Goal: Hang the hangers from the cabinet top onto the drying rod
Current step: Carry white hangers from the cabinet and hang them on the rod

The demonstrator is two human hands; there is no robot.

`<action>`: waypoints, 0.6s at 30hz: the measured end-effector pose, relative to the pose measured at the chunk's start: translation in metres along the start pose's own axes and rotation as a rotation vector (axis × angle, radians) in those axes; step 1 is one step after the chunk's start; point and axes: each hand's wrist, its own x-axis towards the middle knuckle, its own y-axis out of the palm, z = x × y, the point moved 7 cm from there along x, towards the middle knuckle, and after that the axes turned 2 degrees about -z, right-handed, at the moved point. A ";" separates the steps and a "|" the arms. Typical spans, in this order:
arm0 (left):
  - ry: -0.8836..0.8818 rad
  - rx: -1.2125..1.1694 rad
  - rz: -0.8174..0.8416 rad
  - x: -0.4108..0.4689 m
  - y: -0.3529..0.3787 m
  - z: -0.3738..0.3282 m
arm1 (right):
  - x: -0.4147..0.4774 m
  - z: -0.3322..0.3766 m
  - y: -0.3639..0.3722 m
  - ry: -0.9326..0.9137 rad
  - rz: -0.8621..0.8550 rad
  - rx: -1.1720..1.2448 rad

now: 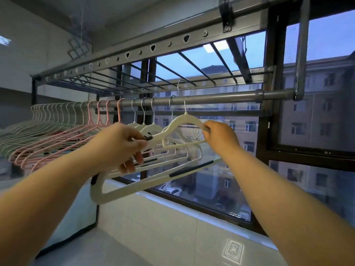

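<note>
Left hand (123, 144): fingers curled round the left shoulder of a white hanger (178, 121), at its black grip strip (148, 138). More white hangers sit under the same fingers; how many cannot be told.

Right hand (221, 137): thumb and fingertips pinching the hanger's right shoulder, close to the neck.

Item held: raised in front of the drying rod (221, 97), with its silver hook (181, 82) standing above rod level. Whether the hook has caught the rod cannot be told.

Handling, by estimate: light, rigid, smooth moulded plastic, likely to slip or tangle with its neighbours. It is best taken at both shoulders or the neck, leaving the hook free.

Already on the rod, running leftward:
- hung white hangers (151, 127), broad curved shoulders, steel hooks
- pink hangers (57, 143), thin coated wire
- pale wire hangers (28, 129), closely packed

Surroundings: grey metal perforated rail (153, 48) overhead, and a dark-framed window (211, 179) behind.
</note>
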 end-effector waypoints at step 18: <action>-0.008 0.049 0.026 0.016 0.037 0.014 | -0.001 -0.019 0.020 0.123 0.053 -0.011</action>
